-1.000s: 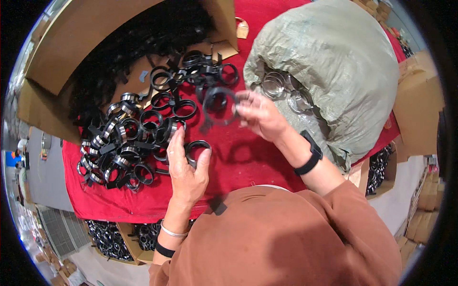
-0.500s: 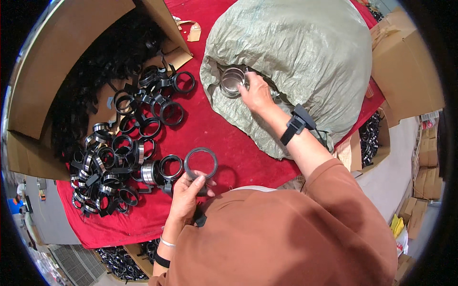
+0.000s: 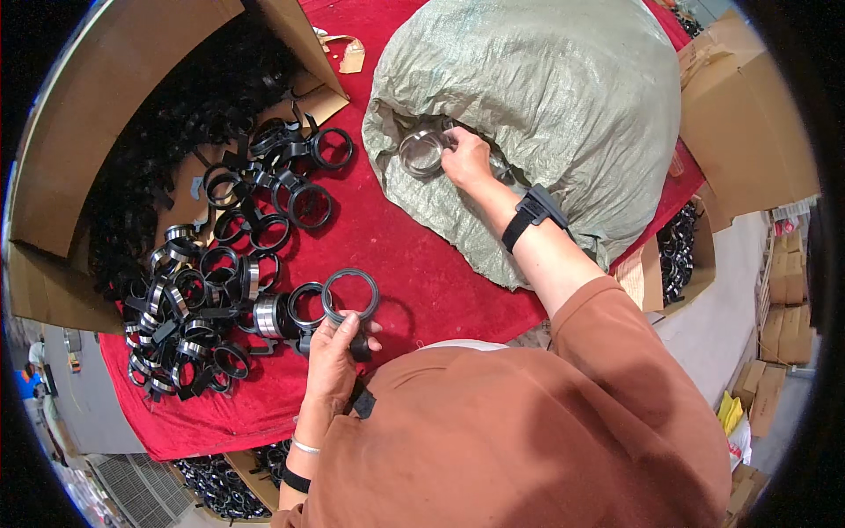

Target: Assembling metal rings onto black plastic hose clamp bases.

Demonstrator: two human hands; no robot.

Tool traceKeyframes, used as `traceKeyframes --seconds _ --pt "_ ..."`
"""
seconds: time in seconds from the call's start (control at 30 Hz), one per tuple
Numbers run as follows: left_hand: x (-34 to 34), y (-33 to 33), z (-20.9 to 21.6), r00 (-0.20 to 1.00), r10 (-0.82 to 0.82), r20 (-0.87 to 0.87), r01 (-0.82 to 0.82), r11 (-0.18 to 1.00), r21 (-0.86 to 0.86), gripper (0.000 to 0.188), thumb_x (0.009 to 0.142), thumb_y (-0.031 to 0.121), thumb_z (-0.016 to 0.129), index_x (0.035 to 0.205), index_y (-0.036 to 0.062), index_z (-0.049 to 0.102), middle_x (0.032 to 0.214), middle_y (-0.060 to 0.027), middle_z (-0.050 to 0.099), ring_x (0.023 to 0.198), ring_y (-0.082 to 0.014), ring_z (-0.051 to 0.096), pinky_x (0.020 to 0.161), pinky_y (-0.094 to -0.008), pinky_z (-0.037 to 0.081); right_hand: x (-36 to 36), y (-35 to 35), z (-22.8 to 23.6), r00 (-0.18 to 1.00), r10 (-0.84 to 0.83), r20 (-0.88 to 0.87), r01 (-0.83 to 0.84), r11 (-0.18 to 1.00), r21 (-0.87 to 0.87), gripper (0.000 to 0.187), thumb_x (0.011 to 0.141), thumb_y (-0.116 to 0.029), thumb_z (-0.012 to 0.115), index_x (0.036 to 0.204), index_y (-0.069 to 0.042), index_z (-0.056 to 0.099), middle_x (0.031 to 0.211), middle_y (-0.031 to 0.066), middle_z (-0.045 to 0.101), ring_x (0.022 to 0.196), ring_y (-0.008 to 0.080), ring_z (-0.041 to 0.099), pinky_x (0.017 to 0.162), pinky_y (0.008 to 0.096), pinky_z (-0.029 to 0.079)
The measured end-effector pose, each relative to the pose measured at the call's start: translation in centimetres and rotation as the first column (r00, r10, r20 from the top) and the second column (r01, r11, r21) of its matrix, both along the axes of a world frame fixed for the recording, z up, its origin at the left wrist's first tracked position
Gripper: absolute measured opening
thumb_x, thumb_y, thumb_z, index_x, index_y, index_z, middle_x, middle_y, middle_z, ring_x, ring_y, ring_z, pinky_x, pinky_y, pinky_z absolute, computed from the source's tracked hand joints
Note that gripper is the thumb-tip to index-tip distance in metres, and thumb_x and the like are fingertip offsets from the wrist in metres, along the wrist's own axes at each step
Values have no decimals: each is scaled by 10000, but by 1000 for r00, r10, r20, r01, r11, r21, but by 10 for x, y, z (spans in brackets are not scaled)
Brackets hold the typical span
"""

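Observation:
My left hand (image 3: 333, 359) is closed on a black ring with a short handle (image 3: 375, 292), held up over the near part of the red cloth. Its thumb presses the lower rim. My right hand (image 3: 466, 160) pinches the right edge of a shiny silver metal ring (image 3: 414, 168) at the mouth of a pale grey-green woven sack (image 3: 546, 97). More than one ring edge seems to show there, but I cannot tell how many. Beside my left hand lie several black rings with silver metal bands (image 3: 266, 314), heaped on the cloth.
A large cardboard box (image 3: 158, 53) full of black parts lies tipped toward the cloth at left. The red cloth (image 3: 422, 273) covers the table. Another open carton (image 3: 744, 123) stands right of the sack. Boxes of black parts (image 3: 216, 484) sit below the near edge.
My right hand has shifted its hold on the metal ring, fingers now more bunched at its edge, and the ring has tilted. My left hand still holds the black ring, slightly farther left.

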State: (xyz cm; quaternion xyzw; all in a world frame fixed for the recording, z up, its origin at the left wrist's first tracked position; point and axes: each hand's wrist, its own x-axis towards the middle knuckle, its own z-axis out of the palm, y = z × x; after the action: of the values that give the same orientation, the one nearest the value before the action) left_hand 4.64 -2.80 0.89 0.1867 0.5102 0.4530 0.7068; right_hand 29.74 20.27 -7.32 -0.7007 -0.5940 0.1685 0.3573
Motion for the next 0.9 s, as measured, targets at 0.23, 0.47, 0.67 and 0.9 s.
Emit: traceKeyframes --seconds 0.23,0.47,0.67,0.9 --pt "-1 17 -2 987 106 119 -106 994 -8 276 831 210 658 1012 31 552 921 -99 629 722 -152 571 656 -304 492 -28 -70 57 937 350 19 -320 830 456 171 701 57 548 834 -17 627 780 139 621 717 275 629 652 344 508" --pt "17 44 5 806 110 582 -85 994 -70 279 872 124 593 1118 15 519 943 -85 618 687 -127 564 649 -261 478 -57 -136 83 876 471 -109 -316 729 607 266 680 124 560 898 -28 567 879 146 583 773 269 620 646 325 526" --pt "4 54 38 954 62 -293 85 882 464 289 785 -11 648 1019 16 480 897 -101 634 706 -122 593 619 -237 486 -45 -165 89 698 620 -359 -470 774 423 296 731 139 526 990 1 566 994 121 570 853 169 607 751 273 524" --pt "-4 54 51 897 5 -443 281 767 577 323 776 -62 604 1044 0 436 951 -82 576 865 -124 566 781 -261 463 -41 -169 93 303 259 -917 -414 903 118 298 796 0 661 1068 3 540 954 53 599 874 107 573 829 256 481"
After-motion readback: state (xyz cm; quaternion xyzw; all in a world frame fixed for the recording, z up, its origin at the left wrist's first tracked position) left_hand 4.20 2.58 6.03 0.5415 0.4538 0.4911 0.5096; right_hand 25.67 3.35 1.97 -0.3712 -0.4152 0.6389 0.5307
